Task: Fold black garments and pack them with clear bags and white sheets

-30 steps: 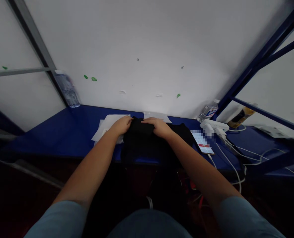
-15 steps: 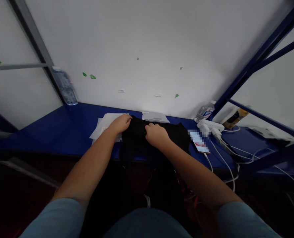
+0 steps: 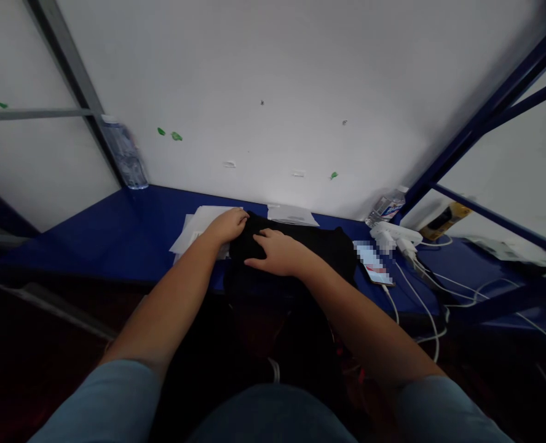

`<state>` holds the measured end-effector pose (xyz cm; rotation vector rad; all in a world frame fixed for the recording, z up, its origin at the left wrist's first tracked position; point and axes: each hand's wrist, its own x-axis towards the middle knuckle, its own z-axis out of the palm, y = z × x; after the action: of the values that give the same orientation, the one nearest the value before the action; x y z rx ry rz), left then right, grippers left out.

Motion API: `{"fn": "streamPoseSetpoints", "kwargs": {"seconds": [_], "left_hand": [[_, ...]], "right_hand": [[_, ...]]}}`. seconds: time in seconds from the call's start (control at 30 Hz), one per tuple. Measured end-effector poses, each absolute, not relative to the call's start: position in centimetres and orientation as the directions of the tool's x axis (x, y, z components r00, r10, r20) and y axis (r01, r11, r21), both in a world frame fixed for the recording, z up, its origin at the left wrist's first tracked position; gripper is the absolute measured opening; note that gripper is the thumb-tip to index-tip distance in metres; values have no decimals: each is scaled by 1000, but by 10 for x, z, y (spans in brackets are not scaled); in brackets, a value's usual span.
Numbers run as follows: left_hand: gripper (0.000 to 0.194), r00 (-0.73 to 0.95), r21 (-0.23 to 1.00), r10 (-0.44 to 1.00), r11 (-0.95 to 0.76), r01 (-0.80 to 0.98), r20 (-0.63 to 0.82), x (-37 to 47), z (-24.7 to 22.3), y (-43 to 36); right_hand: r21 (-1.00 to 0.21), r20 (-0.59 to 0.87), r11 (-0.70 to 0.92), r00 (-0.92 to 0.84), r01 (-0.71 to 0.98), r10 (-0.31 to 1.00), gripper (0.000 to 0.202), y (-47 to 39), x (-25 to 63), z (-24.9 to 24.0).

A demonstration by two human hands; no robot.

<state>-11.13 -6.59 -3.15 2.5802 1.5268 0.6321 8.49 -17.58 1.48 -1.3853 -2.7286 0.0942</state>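
A piece of black cloth [image 3: 326, 246] lies at the front of the blue tabletop [image 3: 130, 240], its near part hanging toward my lap; dark folds hide its exact shape. My left hand [image 3: 230, 225] is closed on the cloth's upper left corner, the fingertips pressed to it. Flat on the cloth's middle rests my right hand [image 3: 280, 252], open, with its thumb apart from the fingers. White papers [image 3: 192, 234] stick out under my left wrist. Behind the cloth lies a flat whitish packet [image 3: 292, 215].
To the right are a phone [image 3: 375, 264] with a cable, a white power strip [image 3: 395, 232] with plugs, and a lying bottle [image 3: 387, 206]. A large clear bottle [image 3: 126, 154] stands at the back left. Blue frame bars [image 3: 485, 126] rise on the right.
My right hand has opened from a curled grip on the cloth and moved slightly left, fingers now spread. My left hand stays at the corner. The view has shifted slightly.
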Motion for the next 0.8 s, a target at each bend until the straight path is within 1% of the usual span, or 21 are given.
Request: {"fn": "streamPoseSetpoints", "kwargs": {"seconds": [0.07, 0.13, 0.2, 0.27, 0.33, 0.43, 0.47, 0.57, 0.63, 0.7, 0.73, 0.8], "left_hand": [[40, 421, 265, 855, -500, 825, 303, -111, -31, -66], [39, 418, 258, 858, -494, 830, 298, -111, -31, -66], [39, 422, 255, 857, -497, 830, 297, -111, -31, -66], [40, 429, 254, 850, -507, 824, 306, -111, -32, -66], [39, 433, 254, 842, -517, 817, 321, -112, -33, -65], [39, 418, 255, 842, -511, 821, 342, -112, -34, -64], [39, 407, 259, 843, -505, 823, 352, -112, -34, -64], [37, 376, 279, 846, -492, 825, 378, -112, -33, -67], [36, 375, 294, 843, -497, 816, 385, -111, -32, -69], [35, 392, 310, 831, -522, 795, 394, -109, -31, -71], [34, 409, 318, 820, -543, 778, 400, -108, -31, -71], [33, 449, 325, 796, -585, 743, 406, -106, -32, -72]], "right_hand": [[-67, 91, 500, -494, 864, 865, 60, -176, 72, 9], [-25, 111, 416, -411, 909, 905, 45, -177, 60, 2], [-35, 137, 363, -356, 931, 924, 33, -175, 54, -1], [-89, 164, 325, -308, 942, 937, 32, -170, 55, -1], [-163, 160, 292, -267, 942, 950, 32, -164, 61, 3], [-315, 136, 251, -218, 915, 966, 31, -154, 75, 10], [-368, 136, 232, -195, 900, 971, 33, -151, 79, 12], [-511, 130, 164, -113, 844, 985, 51, -147, 91, 14], [-597, 128, 129, -64, 792, 990, 55, -149, 98, 12], [-641, 149, 131, -45, 756, 988, 49, -154, 102, 10], [-640, 165, 147, -51, 755, 985, 45, -157, 103, 8], [-594, 188, 196, -102, 780, 977, 40, -163, 103, 5]]}}
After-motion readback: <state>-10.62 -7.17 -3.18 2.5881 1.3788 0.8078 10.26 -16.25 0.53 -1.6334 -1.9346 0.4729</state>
